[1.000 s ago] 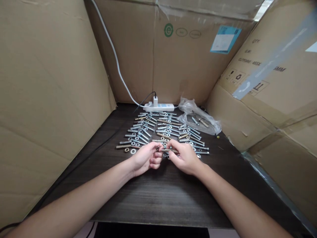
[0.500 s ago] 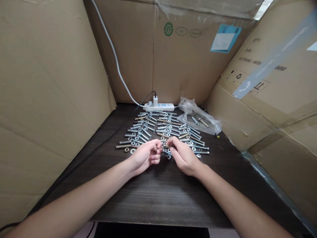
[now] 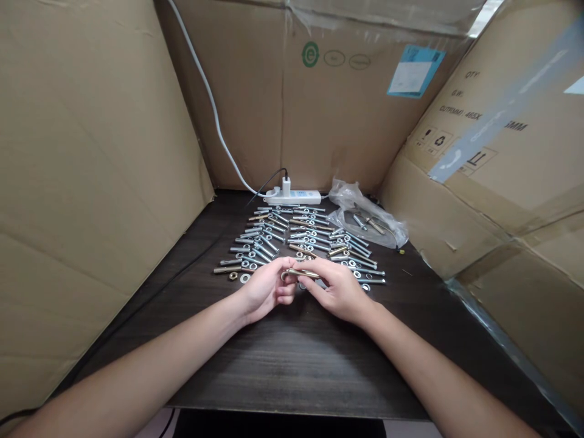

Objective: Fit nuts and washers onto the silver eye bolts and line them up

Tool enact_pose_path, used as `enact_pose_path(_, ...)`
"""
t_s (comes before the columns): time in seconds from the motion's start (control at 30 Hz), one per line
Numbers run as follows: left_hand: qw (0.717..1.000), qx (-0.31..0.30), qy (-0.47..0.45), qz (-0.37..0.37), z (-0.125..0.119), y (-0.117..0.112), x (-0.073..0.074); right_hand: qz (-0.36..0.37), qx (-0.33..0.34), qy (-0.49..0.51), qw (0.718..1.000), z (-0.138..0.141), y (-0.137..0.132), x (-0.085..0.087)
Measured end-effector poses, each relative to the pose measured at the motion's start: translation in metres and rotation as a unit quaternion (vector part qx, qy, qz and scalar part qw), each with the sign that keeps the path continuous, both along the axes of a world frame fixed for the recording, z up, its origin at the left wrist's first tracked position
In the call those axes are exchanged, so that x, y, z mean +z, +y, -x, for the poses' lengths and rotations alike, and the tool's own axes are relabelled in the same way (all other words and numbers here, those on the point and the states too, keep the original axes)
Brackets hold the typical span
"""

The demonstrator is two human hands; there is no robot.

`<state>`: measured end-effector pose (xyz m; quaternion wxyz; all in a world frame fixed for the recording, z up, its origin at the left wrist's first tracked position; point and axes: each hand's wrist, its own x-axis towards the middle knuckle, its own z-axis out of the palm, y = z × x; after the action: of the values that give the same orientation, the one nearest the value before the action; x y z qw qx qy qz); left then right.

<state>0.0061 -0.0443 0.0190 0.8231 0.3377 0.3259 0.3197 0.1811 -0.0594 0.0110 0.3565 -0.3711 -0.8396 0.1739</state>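
In the head view, my right hand (image 3: pixel 336 288) pinches a brass-coloured bolt (image 3: pixel 305 274), pointing it left across to the other hand. My left hand (image 3: pixel 268 289) is closed at the bolt's left end, its thumb and fingertips around a small washer (image 3: pixel 283 276). Washer and bolt end meet there; whether the bolt passes through it I cannot tell. Just beyond my hands lie rows of metal bolts and sleeves (image 3: pixel 267 243), with nuts and washers among them. A brass nut (image 3: pixel 233 275) and a flat washer (image 3: pixel 245 278) lie left of my left hand. My hands cover part of the nearest row.
A white power strip (image 3: pixel 298 197) with a plug stands at the back. Right of it lies a clear plastic bag (image 3: pixel 390 232) with a few bolts. A black cable (image 3: pixel 182 263) runs along the left of the dark table (image 3: pixel 292 365). Cardboard walls (image 3: pixel 337 121) enclose three sides.
My right hand has brought the brass-coloured bolt up and left, against the washer in my left hand. The left hand has barely moved.
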Motion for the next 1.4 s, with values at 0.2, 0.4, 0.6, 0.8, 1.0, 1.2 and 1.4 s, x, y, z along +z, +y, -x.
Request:
enact_pose_path(0.2,0.999,-0.009,0.037,-0.009,-0.001,-0.001,-0.002,0.008,-0.036,-0.043,0.998,-0.001,0.002,-0.003)
enact_pose_path(0.4,0.99,-0.053,0.091,-0.089,-0.002,-0.003,-0.003,0.027,-0.066,-0.062,0.996,-0.001,0.0,0.001)
enact_pose_path(0.6,0.937,0.042,0.23,-0.261,0.002,0.005,-0.002,0.019,-0.19,-0.18,0.965,0.001,-0.002,0.015)
enact_pose_path(0.8,0.865,0.085,0.288,-0.402,0.005,0.004,0.006,0.047,-0.238,-0.193,0.951,-0.048,-0.023,0.031)
enact_pose_path(1.0,0.753,-0.009,0.345,-0.56,-0.015,-0.02,0.002,0.12,-0.217,-0.155,0.956,-0.105,-0.06,0.002)
enact_pose_path(1.2,0.613,-0.055,0.389,-0.686,-0.057,-0.017,-0.001,0.08,-0.199,-0.082,0.973,-0.118,-0.058,-0.02)
enact_pose_path(1.4,0.561,-0.078,0.425,-0.706,-0.079,0.0,-0.006,0.071,-0.207,-0.057,0.974,-0.121,-0.052,-0.025)
